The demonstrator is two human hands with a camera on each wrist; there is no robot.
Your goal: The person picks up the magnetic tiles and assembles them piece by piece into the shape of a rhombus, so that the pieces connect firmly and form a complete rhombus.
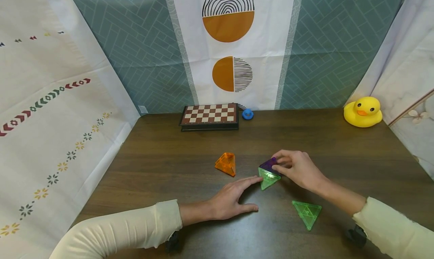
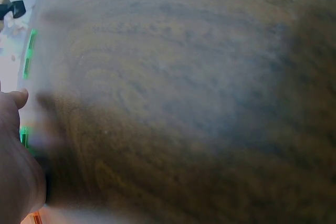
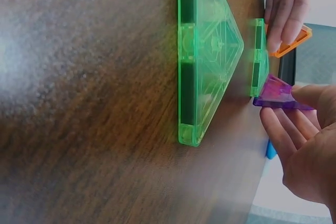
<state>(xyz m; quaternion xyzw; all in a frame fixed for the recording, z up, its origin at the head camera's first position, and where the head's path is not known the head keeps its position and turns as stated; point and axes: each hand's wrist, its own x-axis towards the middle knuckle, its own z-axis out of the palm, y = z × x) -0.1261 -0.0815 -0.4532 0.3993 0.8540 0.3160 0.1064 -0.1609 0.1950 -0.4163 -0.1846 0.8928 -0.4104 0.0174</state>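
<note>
My right hand [image 1: 300,170] pinches a purple translucent triangular magnetic tile [image 1: 267,165] between thumb and fingers. The right wrist view shows that purple tile [image 3: 276,94] raised at a tilt, its lower edge against a green triangular tile [image 3: 258,59] lying on the table. My left hand [image 1: 230,199] has its fingers stretched out, the fingertips touching the left side of that green tile. Closer to me lies a second green triangular tile [image 1: 307,213], flat and apart from both hands. An orange piece [image 1: 226,163] made of triangular faces stands beyond the left hand.
A closed checkered board-game box [image 1: 209,116] sits at the table's back edge, with a small blue ring-like object [image 1: 247,114] beside it. In the back right corner stands a yellow rubber duck [image 1: 362,112]. Patterned cloths hang behind and at the sides of the wooden table [image 1: 162,146].
</note>
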